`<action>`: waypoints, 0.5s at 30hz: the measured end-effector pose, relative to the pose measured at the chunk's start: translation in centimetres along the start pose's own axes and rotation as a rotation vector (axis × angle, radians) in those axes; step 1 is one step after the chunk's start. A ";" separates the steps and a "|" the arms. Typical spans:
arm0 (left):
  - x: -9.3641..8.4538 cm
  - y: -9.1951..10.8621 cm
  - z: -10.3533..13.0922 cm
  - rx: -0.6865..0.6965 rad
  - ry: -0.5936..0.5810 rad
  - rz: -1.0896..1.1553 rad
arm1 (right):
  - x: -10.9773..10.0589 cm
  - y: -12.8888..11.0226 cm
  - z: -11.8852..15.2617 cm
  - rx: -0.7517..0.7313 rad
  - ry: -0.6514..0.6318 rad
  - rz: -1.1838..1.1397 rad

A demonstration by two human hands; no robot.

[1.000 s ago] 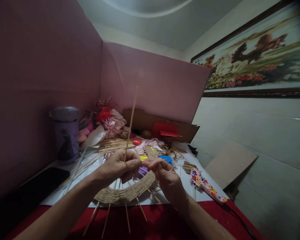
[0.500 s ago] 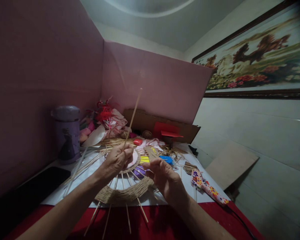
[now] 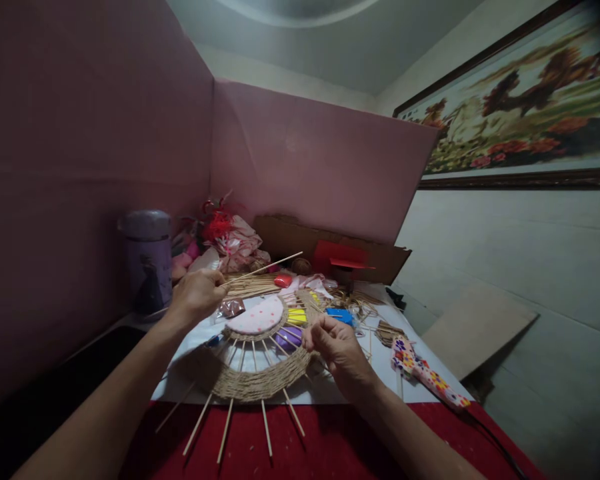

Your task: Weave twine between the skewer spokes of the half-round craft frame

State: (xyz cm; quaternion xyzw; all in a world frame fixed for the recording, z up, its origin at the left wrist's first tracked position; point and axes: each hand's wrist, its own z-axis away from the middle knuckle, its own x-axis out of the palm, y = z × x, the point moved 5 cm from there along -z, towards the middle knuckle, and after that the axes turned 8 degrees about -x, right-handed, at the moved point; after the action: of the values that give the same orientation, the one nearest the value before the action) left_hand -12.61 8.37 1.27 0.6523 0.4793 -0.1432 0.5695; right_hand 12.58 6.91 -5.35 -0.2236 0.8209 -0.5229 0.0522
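Note:
My left hand (image 3: 199, 295) is closed round one end of a thin wooden stick (image 3: 267, 269), which slants up to the right. Below it lies a fan-shaped piece with a woven twine band (image 3: 253, 387) on wooden spokes that stick out past the front. At its centre is a white half-round pad (image 3: 257, 316) with pink dots, edged in twine. My right hand (image 3: 333, 347) is pinched at the right end of the woven band; whatever its fingertips hold is too small to make out. A purple packet (image 3: 289, 337) shows behind the spokes.
A purple tumbler (image 3: 147, 267) stands at the left by a dark flat object (image 3: 100, 357). Bundled sticks (image 3: 250, 285), a red packet (image 3: 283, 281) and a blue packet (image 3: 340, 315) lie behind. On the right is a flower-patterned glue gun (image 3: 425, 377) with a cord.
My left hand has moved left, off the dotted pad, and the stick in it has tipped from nearly upright to a low slant. My right hand stays beside the woven band.

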 end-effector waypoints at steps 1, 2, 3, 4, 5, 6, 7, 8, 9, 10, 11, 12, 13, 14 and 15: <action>0.3 0.1 0.0 0.012 -0.042 0.093 | 0.0 0.0 0.0 0.001 0.000 0.009; 0.8 0.5 0.3 0.034 -0.119 0.206 | 0.1 0.0 0.0 0.002 0.003 0.016; 1.3 1.2 0.9 0.061 -0.227 0.327 | 0.1 0.1 0.0 0.001 0.007 0.017; 1.9 2.2 1.7 0.090 -0.368 0.437 | 0.2 0.1 0.0 0.002 0.010 0.012; 2.5 3.4 2.8 0.113 -0.524 0.522 | 0.2 0.2 0.0 0.005 0.010 -0.002; 3.1 4.6 4.0 0.120 -0.691 0.578 | 0.3 0.3 -0.1 0.012 0.008 -0.027; 3.5 5.9 5.4 0.129 -0.842 0.619 | 0.3 0.4 -0.1 0.019 0.005 -0.060; 3.8 6.9 6.5 0.123 -0.941 0.629 | 0.4 0.4 -0.1 0.023 0.006 -0.096; 4.0 7.7 7.3 0.109 -0.993 0.604 | 0.4 0.4 -0.1 0.024 0.009 -0.129; 4.1 8.2 7.6 0.083 -0.969 0.599 | 0.4 0.2 -0.1 0.021 0.016 -0.158; 4.2 8.5 7.8 0.052 -0.944 0.586 | 0.4 0.1 -0.2 0.016 0.026 -0.180; 4.4 8.7 7.8 0.026 -0.929 0.577 | 0.4 -0.1 -0.2 0.010 0.037 -0.194; 4.7 8.7 7.8 0.011 -0.934 0.581 | 0.4 -0.3 -0.1 0.006 0.047 -0.199; 5.1 8.7 7.9 0.009 -0.971 0.595 | 0.4 -0.5 -0.1 0.005 0.056 -0.198; 5.5 8.7 8.0 0.020 -1.026 0.621 | 0.4 -0.6 -0.1 0.007 0.064 -0.198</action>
State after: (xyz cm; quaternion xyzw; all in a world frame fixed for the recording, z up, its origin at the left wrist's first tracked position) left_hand -0.11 4.83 0.05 0.6147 -0.0712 -0.2713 0.7372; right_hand 12.33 6.62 -4.73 -0.2865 0.7942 -0.5354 -0.0250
